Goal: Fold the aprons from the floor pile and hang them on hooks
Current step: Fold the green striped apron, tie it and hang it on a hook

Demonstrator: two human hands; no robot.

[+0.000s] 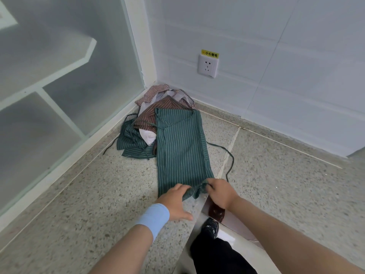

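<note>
Two hands pinched the bunched near hem of a long green white-striped cloth apron (181, 147) spread flat on the speckled stone floor (88, 194), left hand (175, 201) beside right hand (220, 192), its far end overlapping the crumpled corner apron pile (148, 115).

Soft, even light is filling the frame, casting faint shadows; lines are bowing at the edges, lower left blurring

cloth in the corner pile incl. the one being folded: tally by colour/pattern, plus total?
Green striped: 2, flat apron and crumpled apron.
Brown striped apron: 1.
Brown checked cloth: 1.
Pale cloth: at least 1.
Total: at least 5; folds may hide more.
</note>
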